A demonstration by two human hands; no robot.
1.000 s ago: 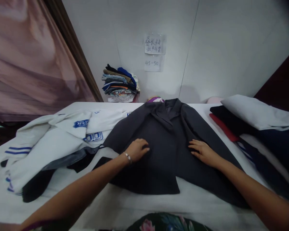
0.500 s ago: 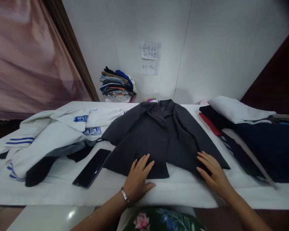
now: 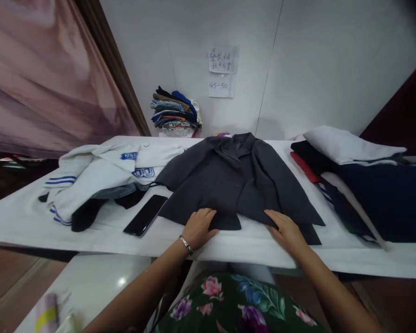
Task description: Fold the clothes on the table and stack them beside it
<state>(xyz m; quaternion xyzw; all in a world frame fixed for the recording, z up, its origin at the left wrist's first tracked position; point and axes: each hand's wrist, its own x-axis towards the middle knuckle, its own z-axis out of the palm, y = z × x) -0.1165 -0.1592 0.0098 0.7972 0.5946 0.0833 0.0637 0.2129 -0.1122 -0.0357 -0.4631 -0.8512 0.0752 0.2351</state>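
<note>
Head view: a white striped-cuff top [image 3: 104, 169] lies rumpled, a smartphone [image 3: 145, 216] near it; the left hand [image 3: 198, 226], loosely curled, rests on the hem of the dark blazer [image 3: 211, 180] spread on the table [image 3: 249, 247], the right hand [image 3: 284, 231], half-open, on its other front, seemingly to steady it; a clothes pile [image 3: 388, 196] runs out of frame, and whether either hand pinches fabric I cannot tell
</note>
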